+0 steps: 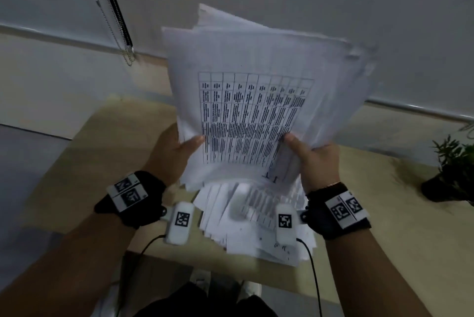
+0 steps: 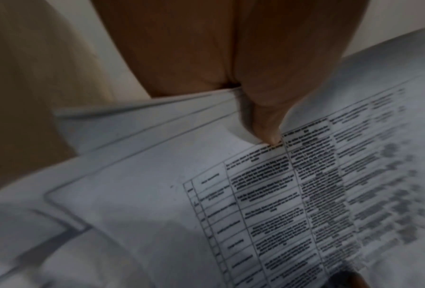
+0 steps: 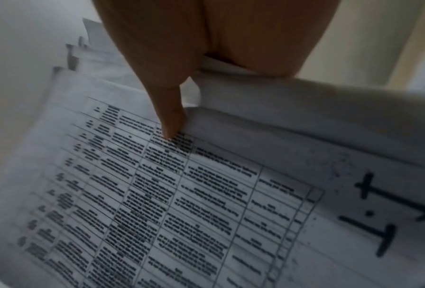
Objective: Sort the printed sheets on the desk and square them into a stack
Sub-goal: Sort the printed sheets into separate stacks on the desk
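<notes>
A thick, uneven bundle of printed sheets [image 1: 256, 101] is held up off the desk, tilted away from me, its top page showing a printed table. My left hand [image 1: 177, 150] grips the bundle's lower left edge, thumb on the front page [image 2: 268, 191]. My right hand [image 1: 313, 157] grips the lower right edge, thumb pressed on the table print [image 3: 157, 194]. The sheet edges at the top and right are fanned and ragged. Below the hands, a second spread of loose sheets [image 1: 256, 224] lies fanned out on the desk.
The light wooden desk [image 1: 102, 162] runs out to both sides of the papers. A potted plant [image 1: 454, 170] stands at the right edge. A blind's bead chain [image 1: 112, 24] hangs against the wall at back left. My knees and shoes show under the desk's near edge.
</notes>
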{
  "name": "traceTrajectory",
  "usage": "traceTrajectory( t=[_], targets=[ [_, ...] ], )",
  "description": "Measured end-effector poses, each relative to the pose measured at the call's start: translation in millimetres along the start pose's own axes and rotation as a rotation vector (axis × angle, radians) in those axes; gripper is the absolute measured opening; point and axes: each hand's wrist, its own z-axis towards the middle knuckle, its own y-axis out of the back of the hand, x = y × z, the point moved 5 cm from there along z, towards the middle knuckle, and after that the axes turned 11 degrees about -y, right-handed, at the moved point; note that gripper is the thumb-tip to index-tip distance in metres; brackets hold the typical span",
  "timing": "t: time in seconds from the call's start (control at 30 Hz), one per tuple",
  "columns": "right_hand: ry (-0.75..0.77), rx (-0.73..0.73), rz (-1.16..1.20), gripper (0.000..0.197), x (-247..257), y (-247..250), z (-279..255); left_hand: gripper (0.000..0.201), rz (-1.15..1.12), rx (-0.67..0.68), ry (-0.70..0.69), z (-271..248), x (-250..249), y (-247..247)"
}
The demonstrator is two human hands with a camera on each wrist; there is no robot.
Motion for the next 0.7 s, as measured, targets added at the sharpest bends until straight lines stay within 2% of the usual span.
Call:
traceTrajectory(
  t=[0.1,0.2,0.23,0.3,0.37,0.43,0.5,0.6,0.7],
  targets=[
    [0.09,0.023,-0.028,0.021,1,2,-8,0.018,0.063,-0.015,0.036,-3,2,1],
    [-0.021,0.031,-0.17,0.023,-34,3,-12,0.062,0.091,0.027,0.152,-20,6,-18],
    [-0.078,0.028,-0.195,0.023,-47,3,-14,0.063,0.07,0.014,0.217,-24,8,-26],
    [-0.146,-0.005,-0.199,0.026,-57,2,-18,0.039,0.058,0.0,0.29,-27,14,-36],
    [-0.139,-0.039,-0.139,0.026,-51,2,-18,0.006,0.056,-0.029,0.254,-20,19,-35],
    [-0.136,-0.036,-0.038,0.024,-46,1,-16,0.019,0.047,-0.064,0.215,-14,28,-28],
    [-0.198,-0.033,-0.032,0.025,-57,-2,-13,0.019,0.051,-0.061,0.238,-13,44,-34],
    [-0.374,-0.078,-0.258,0.042,-101,-1,-10,0.013,0.085,-0.065,0.316,-18,61,-54],
    [-0.436,-0.318,-0.738,0.076,-136,30,-9,0.035,0.148,-0.164,0.357,-14,70,-49]
  ],
)
